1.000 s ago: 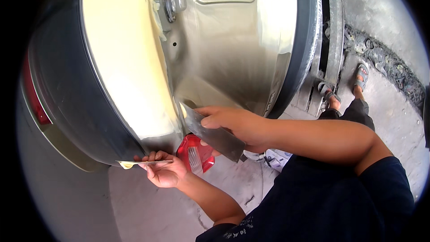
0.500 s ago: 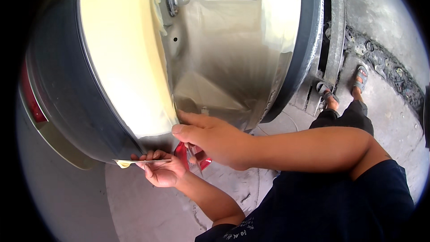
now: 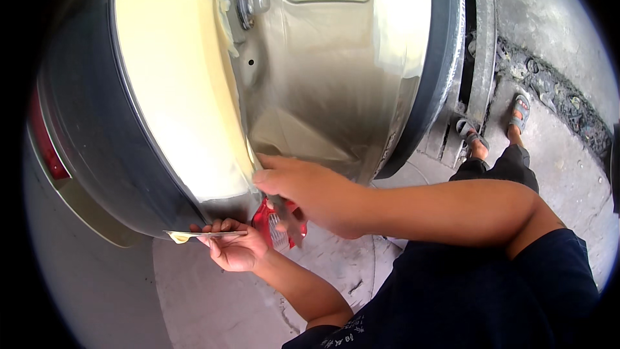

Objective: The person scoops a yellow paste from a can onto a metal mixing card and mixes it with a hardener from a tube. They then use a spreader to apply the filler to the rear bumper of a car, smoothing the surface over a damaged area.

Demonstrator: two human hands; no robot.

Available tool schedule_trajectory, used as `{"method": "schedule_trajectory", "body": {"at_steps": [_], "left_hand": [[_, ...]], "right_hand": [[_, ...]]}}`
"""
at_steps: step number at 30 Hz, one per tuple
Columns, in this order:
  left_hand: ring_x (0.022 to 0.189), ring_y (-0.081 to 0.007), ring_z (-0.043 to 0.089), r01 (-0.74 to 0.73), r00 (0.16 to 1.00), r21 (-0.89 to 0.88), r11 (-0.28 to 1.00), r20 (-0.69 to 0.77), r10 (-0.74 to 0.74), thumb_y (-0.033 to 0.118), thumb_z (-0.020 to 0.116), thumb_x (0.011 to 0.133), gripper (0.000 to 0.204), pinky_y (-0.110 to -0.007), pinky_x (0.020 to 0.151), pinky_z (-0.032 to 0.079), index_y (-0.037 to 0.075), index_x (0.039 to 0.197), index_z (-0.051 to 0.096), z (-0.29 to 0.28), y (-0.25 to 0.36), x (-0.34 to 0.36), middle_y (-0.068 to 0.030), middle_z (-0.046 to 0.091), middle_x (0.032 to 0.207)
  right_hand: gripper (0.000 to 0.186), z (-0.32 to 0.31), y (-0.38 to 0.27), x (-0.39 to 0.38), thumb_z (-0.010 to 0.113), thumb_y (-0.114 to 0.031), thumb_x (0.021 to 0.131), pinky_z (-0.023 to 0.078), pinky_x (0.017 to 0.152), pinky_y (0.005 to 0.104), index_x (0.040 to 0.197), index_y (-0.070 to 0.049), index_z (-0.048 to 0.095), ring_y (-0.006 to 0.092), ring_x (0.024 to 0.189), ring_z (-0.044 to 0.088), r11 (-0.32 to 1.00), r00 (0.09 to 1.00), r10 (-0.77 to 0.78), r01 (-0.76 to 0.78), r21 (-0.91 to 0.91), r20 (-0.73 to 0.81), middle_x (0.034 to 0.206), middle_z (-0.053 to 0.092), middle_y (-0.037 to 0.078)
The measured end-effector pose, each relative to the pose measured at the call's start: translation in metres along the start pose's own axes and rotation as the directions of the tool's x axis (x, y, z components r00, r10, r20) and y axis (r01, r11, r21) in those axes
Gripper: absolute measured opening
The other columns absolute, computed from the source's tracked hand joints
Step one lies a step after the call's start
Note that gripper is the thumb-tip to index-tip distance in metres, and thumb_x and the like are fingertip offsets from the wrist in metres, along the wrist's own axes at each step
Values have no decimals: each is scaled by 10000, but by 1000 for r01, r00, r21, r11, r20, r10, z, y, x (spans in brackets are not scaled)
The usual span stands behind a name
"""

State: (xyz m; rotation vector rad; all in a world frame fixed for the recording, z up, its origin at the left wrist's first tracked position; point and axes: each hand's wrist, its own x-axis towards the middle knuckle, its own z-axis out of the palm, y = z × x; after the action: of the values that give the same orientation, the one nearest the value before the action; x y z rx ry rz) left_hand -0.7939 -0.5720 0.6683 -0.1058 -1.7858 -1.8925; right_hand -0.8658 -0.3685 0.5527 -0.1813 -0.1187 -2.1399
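Smooth cream-coloured body filler (image 3: 184,84) covers a tall panel beside the car's bare beige metal (image 3: 323,77). At the lower right edge of the filler is my right hand (image 3: 310,190), closed around a thin flat spreader (image 3: 250,154) whose blade lies along that edge. A greyish piece (image 3: 290,220) sticks out under the palm; I cannot tell whether it belongs to the spreader. Below the panel, my left hand (image 3: 236,244) grips a thin flat plate (image 3: 219,233), seen nearly edge-on. A lump of cream filler (image 3: 181,238) sits on the plate's left end.
A dark bumper (image 3: 84,123) with a red light (image 3: 48,136) curves along the left. Behind my right hand is a red package (image 3: 263,220). A clear lamp (image 3: 258,0) juts out near the top. Right of the car, a metal grate (image 3: 481,58) crosses the concrete floor.
My right hand has shifted and turned slightly at the filler's edge, and more of the greyish piece shows under it. My left hand and the plate have hardly moved.
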Motion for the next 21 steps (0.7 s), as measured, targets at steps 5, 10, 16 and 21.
{"method": "schedule_trajectory", "body": {"at_steps": [5, 10, 16, 21], "left_hand": [[826, -152, 570, 1, 1000, 13, 1000, -11, -1, 81, 525, 874, 394, -249, 735, 469, 5, 1258, 487, 0, 0, 0, -86, 614, 985], [819, -146, 563, 1, 1000, -13, 1000, -28, -2, 90, 530, 874, 390, -254, 731, 470, 8, 1253, 491, 1, 0, -2, -85, 615, 975], [812, -148, 554, -7, 999, 36, 999, -48, 9, 96, 538, 873, 390, -260, 729, 470, 10, 1251, 494, -2, 0, -1, -75, 605, 959], [819, -146, 553, 4, 999, 6, 1000, -53, -3, 95, 539, 871, 389, -264, 732, 470, 21, 1250, 499, -4, 2, -2, -67, 601, 959]], "right_hand": [[495, 7, 16, 4, 448, -310, 939, 445, 639, 265, 1372, -79, 385, 115, 739, 502, 963, 983, -179, 168, -209, -34, 888, 527, 49], [526, -1, 5, -3, 468, -394, 914, 451, 745, 315, 1299, -36, 444, 204, 832, 529, 987, 991, -125, 120, -110, -39, 895, 557, 129], [491, 14, 8, 7, 462, -383, 953, 453, 594, 255, 1297, -35, 419, 108, 671, 503, 928, 957, -288, 268, -257, -43, 848, 506, 39], [546, 12, 15, 0, 457, -394, 957, 455, 565, 251, 1340, -15, 370, 112, 639, 507, 912, 952, -291, 248, -326, -89, 808, 534, 46]]}}
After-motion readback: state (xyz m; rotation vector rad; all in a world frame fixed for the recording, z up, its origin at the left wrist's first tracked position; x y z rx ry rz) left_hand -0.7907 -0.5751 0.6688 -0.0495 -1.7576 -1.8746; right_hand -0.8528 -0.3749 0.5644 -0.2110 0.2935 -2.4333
